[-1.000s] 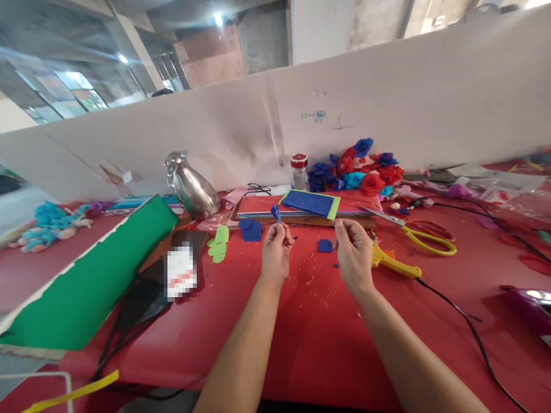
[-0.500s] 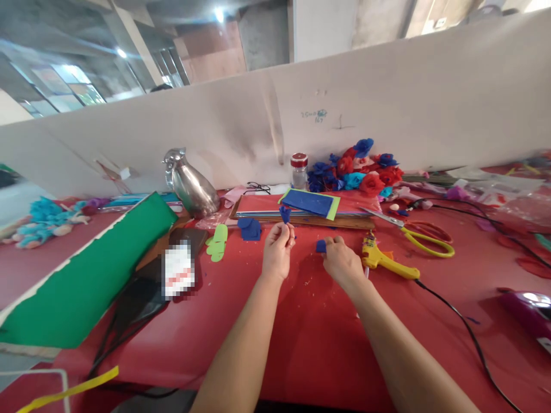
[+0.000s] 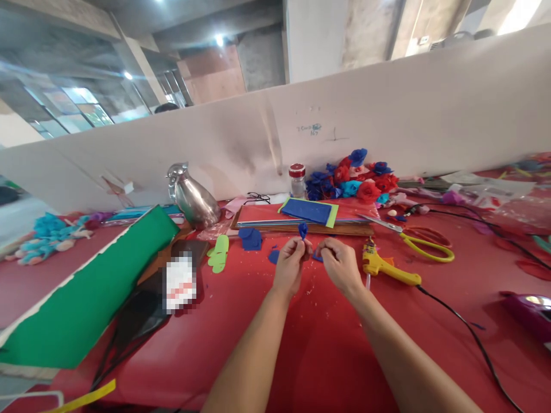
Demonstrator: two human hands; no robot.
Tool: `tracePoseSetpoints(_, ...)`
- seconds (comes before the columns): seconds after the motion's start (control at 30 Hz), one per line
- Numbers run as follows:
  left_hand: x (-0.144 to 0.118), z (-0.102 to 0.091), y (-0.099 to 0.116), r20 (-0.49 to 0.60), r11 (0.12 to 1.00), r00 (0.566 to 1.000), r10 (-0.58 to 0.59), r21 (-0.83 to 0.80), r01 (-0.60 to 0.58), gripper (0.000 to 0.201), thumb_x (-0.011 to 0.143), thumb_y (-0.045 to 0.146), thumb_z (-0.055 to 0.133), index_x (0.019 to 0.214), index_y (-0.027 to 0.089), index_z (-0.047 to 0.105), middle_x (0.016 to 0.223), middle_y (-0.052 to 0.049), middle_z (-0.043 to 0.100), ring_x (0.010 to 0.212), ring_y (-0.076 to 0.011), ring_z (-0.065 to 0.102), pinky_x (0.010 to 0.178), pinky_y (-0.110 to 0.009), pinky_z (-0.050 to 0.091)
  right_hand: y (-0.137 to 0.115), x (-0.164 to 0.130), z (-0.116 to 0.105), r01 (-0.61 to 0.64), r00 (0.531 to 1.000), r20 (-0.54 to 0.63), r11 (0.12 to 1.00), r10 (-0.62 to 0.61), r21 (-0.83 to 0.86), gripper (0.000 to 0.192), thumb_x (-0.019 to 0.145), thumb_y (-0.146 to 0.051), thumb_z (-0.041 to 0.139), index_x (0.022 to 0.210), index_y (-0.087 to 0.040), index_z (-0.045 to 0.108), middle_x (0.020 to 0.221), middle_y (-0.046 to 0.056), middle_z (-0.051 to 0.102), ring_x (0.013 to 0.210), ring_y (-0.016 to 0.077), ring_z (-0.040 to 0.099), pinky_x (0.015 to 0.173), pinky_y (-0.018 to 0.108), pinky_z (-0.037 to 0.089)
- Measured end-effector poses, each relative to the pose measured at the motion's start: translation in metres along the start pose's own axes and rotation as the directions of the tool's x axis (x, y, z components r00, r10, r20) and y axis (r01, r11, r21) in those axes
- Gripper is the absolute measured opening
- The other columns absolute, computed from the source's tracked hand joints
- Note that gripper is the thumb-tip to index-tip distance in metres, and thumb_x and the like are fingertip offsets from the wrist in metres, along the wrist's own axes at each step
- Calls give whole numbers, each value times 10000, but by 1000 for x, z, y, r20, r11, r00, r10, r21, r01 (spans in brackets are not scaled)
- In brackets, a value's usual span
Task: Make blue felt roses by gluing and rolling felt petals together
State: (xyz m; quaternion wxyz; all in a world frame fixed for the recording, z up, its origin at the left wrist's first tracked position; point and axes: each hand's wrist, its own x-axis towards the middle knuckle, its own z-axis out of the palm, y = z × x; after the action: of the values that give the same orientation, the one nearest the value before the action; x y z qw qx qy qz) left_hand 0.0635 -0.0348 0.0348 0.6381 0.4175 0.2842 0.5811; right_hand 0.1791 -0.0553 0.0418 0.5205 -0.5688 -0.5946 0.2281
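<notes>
Fingers (image 3: 300,248) of the left hand (image 3: 289,266) are pinching the base of a small blue bud (image 3: 303,230), which stands upright above the fingertips. The right hand (image 3: 342,263) is just beside it, with its fingers curled and the knuckles up. One blue piece (image 3: 317,257) shows next to these right fingertips, but I cannot tell whether they grasp it or it only lies behind them. Both hands are above the near middle of the red tabletop (image 3: 318,361).

Another blue cutout (image 3: 274,257) lies to the left of the left hand, near its fingers. Further left there is a small pile of blue squares (image 3: 250,240), and next to this pile are some light-green strips (image 3: 218,254) with rounded ends. Behind the hands is a stack of coloured sheets (image 3: 262,216), and on it rests a blue rectangle (image 3: 307,210) over a light-green one (image 3: 332,216).

To the right of the right hand lies a yellow glue gun (image 3: 390,271), whose black cord goes toward the lower right. Behind it are scissors (image 3: 427,245) with their blades spread a little. A bunch of paper flowers (image 3: 357,182), red and blue mostly, is beside the red-lidded jar (image 3: 297,182) near the white partition (image 3: 215,137).
</notes>
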Motion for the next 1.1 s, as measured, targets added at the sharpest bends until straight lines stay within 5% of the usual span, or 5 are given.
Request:
tracePoseSetpoints(0.2, -1, 4, -4, 0, 998, 998, -59, 23, 59, 438, 662, 556, 727, 650, 157, 546, 616, 34, 488, 589, -82, 403, 611, -229, 327, -8, -1, 6, -7, 999, -44, 921, 26, 390, 176, 769, -332, 570, 853, -196, 642, 734, 12, 599, 601, 137, 528, 572, 263, 431)
tracePoseSetpoints(0.7, -6, 13, -7, -52, 997, 998, -29, 77, 33, 399, 651, 534, 739, 677, 161, 599, 588, 52, 457, 572, -76, 354, 588, -223, 301, -3, 1, 5, -10, 995, -92, 944, 43, 330, 176, 719, -356, 659, 740, -190, 712, 775, 30, 574, 672, 154, 531, 583, 281, 431)
tracePoseSetpoints(0.93, -6, 11, -6, 20, 998, 999, -43, 56, 42, 394, 657, 514, 744, 645, 159, 573, 590, 37, 473, 585, -88, 386, 601, -234, 310, -4, 3, 8, -201, 975, 51, 753, 218, 627, 244, 610, -394, 749, 682, -191, 635, 615, -20, 560, 553, 122, 478, 540, 275, 413)
tracePoseSetpoints(1.1, -6, 11, -5, 35, 999, 999, -11, 52, 9, 336, 663, 467, 754, 669, 166, 603, 617, 30, 506, 617, -97, 432, 650, -238, 367, -10, 2, 4, -131, 987, 11, 777, 158, 616, 228, 624, -391, 746, 626, -193, 633, 685, -19, 510, 559, 101, 458, 524, 258, 410)
